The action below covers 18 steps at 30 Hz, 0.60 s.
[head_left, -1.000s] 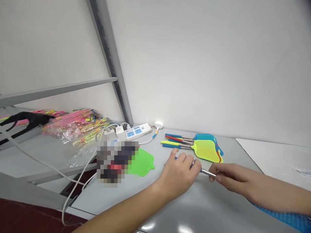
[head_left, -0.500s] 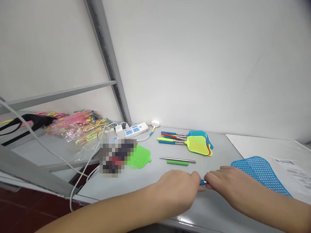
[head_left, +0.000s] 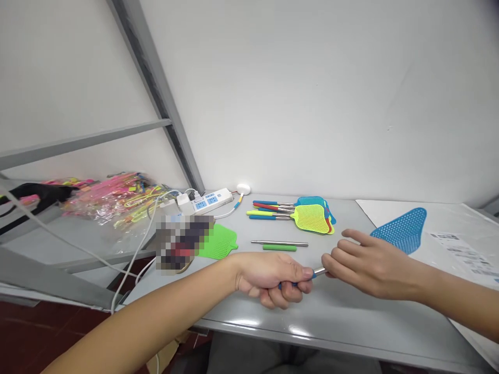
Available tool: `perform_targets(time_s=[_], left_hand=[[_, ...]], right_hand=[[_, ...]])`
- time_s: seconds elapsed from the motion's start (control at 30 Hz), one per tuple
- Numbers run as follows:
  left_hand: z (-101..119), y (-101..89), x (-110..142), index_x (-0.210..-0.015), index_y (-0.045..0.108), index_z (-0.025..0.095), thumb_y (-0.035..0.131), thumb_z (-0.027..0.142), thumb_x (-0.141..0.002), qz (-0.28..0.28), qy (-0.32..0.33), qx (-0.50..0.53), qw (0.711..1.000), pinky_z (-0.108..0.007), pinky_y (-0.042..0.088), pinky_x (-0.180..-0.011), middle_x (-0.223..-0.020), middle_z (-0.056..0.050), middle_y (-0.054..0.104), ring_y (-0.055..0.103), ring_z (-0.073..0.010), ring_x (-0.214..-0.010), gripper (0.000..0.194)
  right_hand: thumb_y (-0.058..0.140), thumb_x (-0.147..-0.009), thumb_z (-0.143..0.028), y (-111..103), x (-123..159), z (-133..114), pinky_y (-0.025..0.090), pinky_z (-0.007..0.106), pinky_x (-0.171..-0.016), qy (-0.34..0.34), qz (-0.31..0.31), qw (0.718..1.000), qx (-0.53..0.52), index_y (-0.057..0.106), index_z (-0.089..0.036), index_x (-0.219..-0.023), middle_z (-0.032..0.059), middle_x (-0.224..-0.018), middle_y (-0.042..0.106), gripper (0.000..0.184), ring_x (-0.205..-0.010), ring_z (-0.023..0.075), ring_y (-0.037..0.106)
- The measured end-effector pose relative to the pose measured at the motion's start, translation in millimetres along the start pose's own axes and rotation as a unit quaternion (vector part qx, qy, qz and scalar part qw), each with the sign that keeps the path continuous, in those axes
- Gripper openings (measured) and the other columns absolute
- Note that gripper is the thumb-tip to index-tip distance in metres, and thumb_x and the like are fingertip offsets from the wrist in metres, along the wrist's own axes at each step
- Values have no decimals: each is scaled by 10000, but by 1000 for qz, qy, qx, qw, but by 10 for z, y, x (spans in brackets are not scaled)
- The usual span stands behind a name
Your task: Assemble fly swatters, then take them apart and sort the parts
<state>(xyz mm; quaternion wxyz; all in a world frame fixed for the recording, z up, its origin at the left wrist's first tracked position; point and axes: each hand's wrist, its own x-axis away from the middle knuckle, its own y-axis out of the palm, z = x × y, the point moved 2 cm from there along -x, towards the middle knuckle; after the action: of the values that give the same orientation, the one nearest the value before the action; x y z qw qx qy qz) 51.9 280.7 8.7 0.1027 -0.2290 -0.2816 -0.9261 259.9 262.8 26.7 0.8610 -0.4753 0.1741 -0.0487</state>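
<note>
Blue-gripped steel swatter handle [head_left: 318,271], clenched in curled fingers of the left hand [head_left: 273,280], at lower centre; right hand [head_left: 368,265] held just beside its steel tip, fingers spread wide. Four assembled swatters [head_left: 312,218] stacked beyond; one loose blue head [head_left: 401,231] at right, one green head [head_left: 218,241] at left.

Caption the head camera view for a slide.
Left hand grips a blue-handled steel rod, right hand beside its tip.

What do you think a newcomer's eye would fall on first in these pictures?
The left hand clenching a blue-handled metal shaft at the front of the grey bench, with the right hand beside it, comes first. Bright fly swatters lie behind them, and a pink plastic bundle sits far left.
</note>
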Motion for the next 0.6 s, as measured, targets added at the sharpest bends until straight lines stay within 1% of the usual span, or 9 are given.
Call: perform_targets(time_s=[0.1,0.2,0.23,0.3,0.33,0.37,0.43,0.5,0.6], left_hand=[[-46,-133,16,-770,400,216,471,498,-938,-23,-23,33,999,-156,54,-366,-613,77,177,72,-60,-432,336],[-174,-373,138,-767,411,216,457,495,-940,-9,-35,38,999,-144,73,-335,-576,84,184,59,-59,-416,331],[-210,-452,176,-769,419,214,453,506,-938,12,-15,39,999,-139,92,-331,-567,84,202,75,-57,-409,339],[-229,-558,212,-768,453,200,471,549,-915,62,77,35,994,-165,281,-364,-605,54,328,246,-66,-425,379],[-207,-584,210,-787,494,188,491,562,-903,106,144,12,984,-207,400,-451,-674,22,413,374,-85,-496,391],[-173,-589,196,-819,540,179,502,566,-899,155,206,-29,966,-259,475,-580,-769,-11,481,474,-112,-612,397],[-93,-551,143,-907,613,182,507,543,-911,250,294,-143,911,-323,472,-815,-950,-47,541,536,-156,-844,376],[-53,-502,74,-984,634,208,506,489,-932,304,317,-224,870,-321,442,-866,-1007,-42,568,538,-162,-908,313],[-103,-506,8,-1022,625,218,569,374,-923,346,310,-270,843,-299,448,-837,-997,-29,615,567,-160,-915,193]], right_hand=[[442,-953,-184,50,339,263,386,399,-905,5,2,1000,3,625,-255,-1047,-4,-739,638,217,-704,168,550],[377,-966,-200,48,974,711,390,405,-901,89,49,995,25,628,-287,-1098,18,-931,704,297,-849,183,616],[367,-973,-252,38,1187,845,395,416,-862,129,60,989,50,644,-294,-1076,22,-913,707,299,-805,192,619],[386,-973,-311,54,1497,1026,382,460,-867,257,5,964,66,669,-300,-1042,50,-864,704,292,-799,230,621],[395,-969,-302,70,1556,1033,379,462,-880,259,1,964,55,675,-305,-1040,59,-909,713,289,-837,240,630],[412,-966,-279,99,1550,998,379,461,-903,248,-6,968,38,676,-304,-1052,64,-960,718,279,-887,245,637],[425,-958,-198,188,1381,837,386,444,-946,174,-7,985,1,661,-287,-1101,67,-1080,709,289,-992,235,635],[378,-957,-111,310,1118,652,401,439,-953,113,-19,993,-12,642,-248,-1124,79,-1090,705,340,-1019,218,628],[376,-935,-55,508,784,472,423,436,-912,86,-16,996,-12,616,-209,-1121,88,-1045,709,341,-985,213,634]])
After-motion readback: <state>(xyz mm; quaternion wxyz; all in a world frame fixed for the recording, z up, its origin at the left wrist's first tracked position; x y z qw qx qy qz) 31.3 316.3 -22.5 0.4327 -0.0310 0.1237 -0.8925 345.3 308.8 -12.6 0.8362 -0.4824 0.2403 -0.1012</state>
